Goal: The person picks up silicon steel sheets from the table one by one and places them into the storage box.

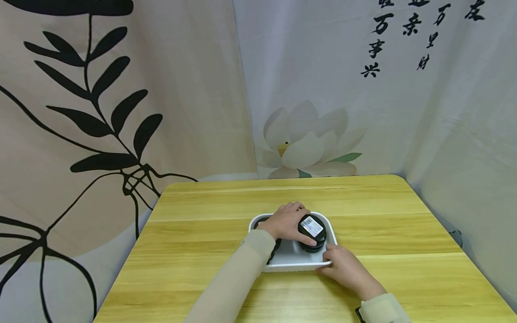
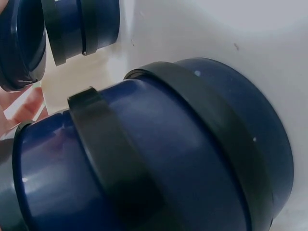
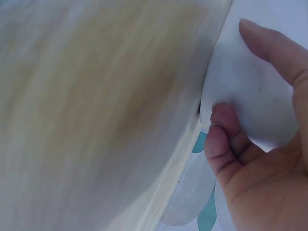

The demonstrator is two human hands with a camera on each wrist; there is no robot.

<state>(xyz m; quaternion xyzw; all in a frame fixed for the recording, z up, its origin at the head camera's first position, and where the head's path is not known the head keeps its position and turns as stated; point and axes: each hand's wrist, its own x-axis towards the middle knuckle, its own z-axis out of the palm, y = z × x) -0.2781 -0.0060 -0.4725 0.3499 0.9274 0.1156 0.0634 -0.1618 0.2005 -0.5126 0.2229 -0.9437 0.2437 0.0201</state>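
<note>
A white tray on the table holds dark round containers. My left hand reaches over it and grips a black-topped round container with a white label, thumb on the near side and fingers on the far side. In the left wrist view, a large dark blue cylinder with black bands fills the foreground, with a smaller banded cylinder behind it. More dark containers at the tray's left are partly hidden under my left wrist. My right hand holds the tray's near right corner, its fingers curled at the wall.
The wooden table extends around the tray on every side. Behind it hangs a pale curtain with black leaves, a lotus flower and written characters.
</note>
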